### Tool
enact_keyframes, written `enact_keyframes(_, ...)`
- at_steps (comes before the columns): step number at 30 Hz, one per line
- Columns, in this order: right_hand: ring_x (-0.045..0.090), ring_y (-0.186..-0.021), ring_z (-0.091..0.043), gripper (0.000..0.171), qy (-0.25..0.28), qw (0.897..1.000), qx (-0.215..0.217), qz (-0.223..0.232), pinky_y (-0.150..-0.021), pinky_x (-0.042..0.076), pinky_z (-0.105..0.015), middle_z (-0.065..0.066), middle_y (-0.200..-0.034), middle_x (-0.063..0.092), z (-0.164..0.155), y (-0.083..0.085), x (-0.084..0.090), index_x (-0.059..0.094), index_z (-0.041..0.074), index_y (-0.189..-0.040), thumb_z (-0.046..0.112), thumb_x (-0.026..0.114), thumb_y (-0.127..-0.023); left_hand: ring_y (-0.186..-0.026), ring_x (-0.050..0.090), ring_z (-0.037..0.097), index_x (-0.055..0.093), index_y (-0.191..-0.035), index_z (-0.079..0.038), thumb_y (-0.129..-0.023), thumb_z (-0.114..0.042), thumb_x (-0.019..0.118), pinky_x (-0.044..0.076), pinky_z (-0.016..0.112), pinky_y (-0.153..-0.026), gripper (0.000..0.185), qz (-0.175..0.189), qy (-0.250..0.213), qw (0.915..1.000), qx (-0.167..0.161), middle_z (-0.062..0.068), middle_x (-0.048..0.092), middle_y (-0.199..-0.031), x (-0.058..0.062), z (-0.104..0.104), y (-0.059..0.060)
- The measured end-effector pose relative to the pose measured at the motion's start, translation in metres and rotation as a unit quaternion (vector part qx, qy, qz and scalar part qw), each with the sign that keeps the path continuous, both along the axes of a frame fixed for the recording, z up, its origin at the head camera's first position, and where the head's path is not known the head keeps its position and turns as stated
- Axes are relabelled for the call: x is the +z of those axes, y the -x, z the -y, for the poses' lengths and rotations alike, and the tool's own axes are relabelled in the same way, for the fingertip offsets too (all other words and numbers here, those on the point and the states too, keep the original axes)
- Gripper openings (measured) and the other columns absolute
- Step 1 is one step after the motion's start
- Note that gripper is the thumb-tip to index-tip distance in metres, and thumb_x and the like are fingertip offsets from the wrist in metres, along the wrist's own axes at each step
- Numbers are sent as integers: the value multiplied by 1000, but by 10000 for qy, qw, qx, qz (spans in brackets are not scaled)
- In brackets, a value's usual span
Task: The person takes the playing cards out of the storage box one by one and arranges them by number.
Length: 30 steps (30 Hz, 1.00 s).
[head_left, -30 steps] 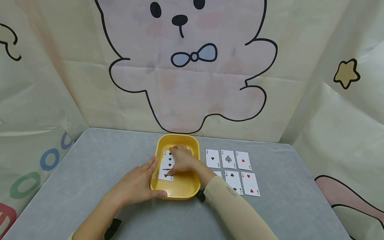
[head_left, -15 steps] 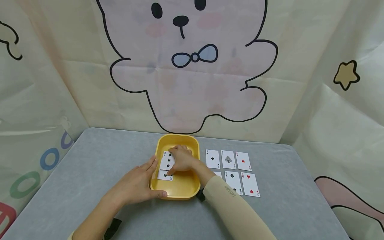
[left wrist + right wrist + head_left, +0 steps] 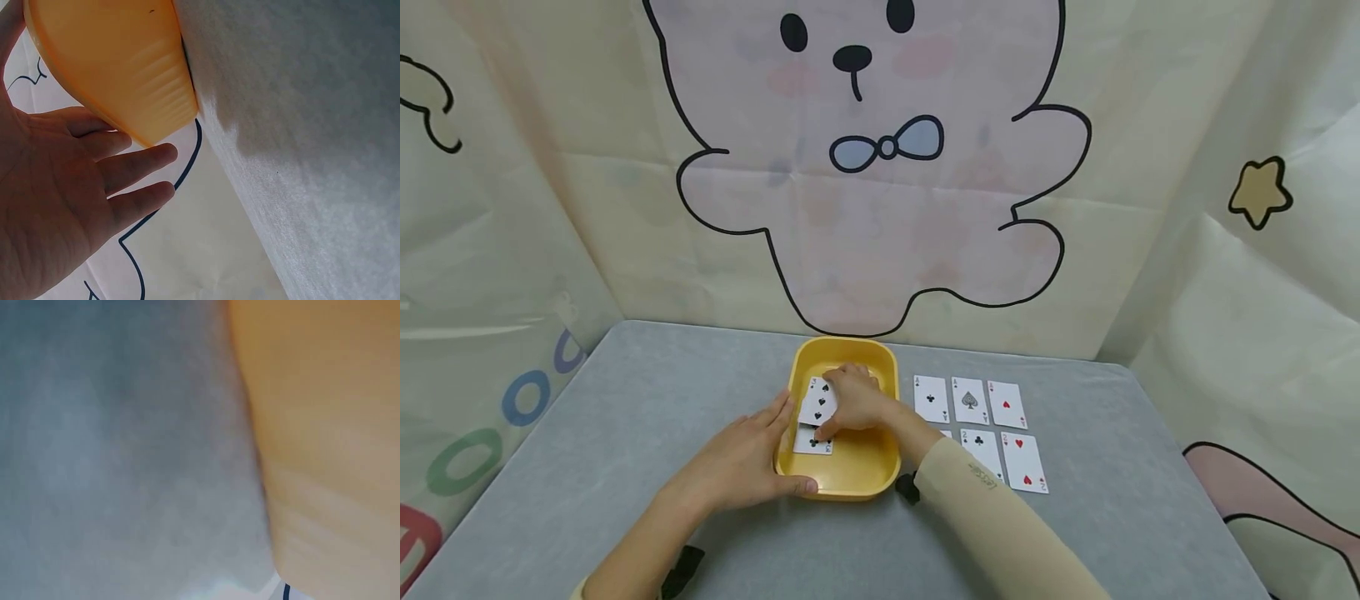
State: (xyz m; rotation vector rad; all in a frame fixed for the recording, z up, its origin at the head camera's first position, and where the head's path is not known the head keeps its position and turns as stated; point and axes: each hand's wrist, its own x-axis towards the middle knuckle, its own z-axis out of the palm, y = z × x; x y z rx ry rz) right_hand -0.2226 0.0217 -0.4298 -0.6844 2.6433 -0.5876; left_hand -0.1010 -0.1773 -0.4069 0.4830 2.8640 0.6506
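Observation:
A yellow tray (image 3: pixel 850 482) stands on the table and holds playing cards. My left hand (image 3: pixel 741 458) rests along its left rim, fingers extended; in the left wrist view those fingers (image 3: pixel 140 167) reach past the tray's outer wall (image 3: pixel 125 56). Inside the tray, my right hand (image 3: pixel 859 398) grips a playing card with black spade pips (image 3: pixel 815 403), thumb near its lower edge and curled fingers near the top. Beneath it lies another card with a black club pip (image 3: pixel 809 442), partly covered. The right wrist view has only the tray's wall (image 3: pixel 325 444) and grey table, no hand.
Right of the tray lie an ace of clubs (image 3: pixel 930 400), ace of spades (image 3: pixel 970 402) and ace of hearts (image 3: pixel 1007 406). Below them are a two of clubs (image 3: pixel 982 450), a two of hearts (image 3: pixel 1025 463) and a card mostly behind the right sleeve (image 3: pixel 1000 525). A printed cloth hangs behind the table.
The spade card has shifted and tilted slightly over the lower card, under the right hand. Both hands keep nearly the same place.

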Motion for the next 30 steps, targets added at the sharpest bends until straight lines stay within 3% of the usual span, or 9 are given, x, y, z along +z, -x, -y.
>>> enact_keyframes(9,44,-123,-24,101,147,9995,274,-22,-110,41,-38,-10,-138,53,-8,5,14,47,7,-157,46,93,-76,-148,42,41,30,-162,3,-78,-77,76,33,65,-117,125,52,-4,10000,43,20,26,-170,0,-1,0)
enact_keyframes(15,43,-123,-25,96,420,9981,438,-78,-104,41,-38,-11,-135,54,-13,4,24,52,3,-151,44,94,-75,-147,43,42,30,-162,4,-78,-77,76,34,66,-117,125,51,-7,10000,13,21,26,-169,2,-1,-1)
enact_keyframes(22,42,-132,-30,96,723,9962,442,-202,-113,38,-45,-14,-144,52,-20,-1,31,52,2,-149,43,95,-73,-144,45,44,31,-161,6,-78,-76,76,35,67,-115,125,-140,-38,9999,-68,24,28,-168,4,1,-3)
enact_keyframes(30,36,-146,-32,93,1000,9947,219,122,-119,36,-53,-14,-158,44,-33,-8,35,50,8,-154,45,90,-79,-145,44,44,32,-160,7,-78,-75,77,35,67,-115,124,-126,-34,9999,-68,24,28,-168,5,1,-4)
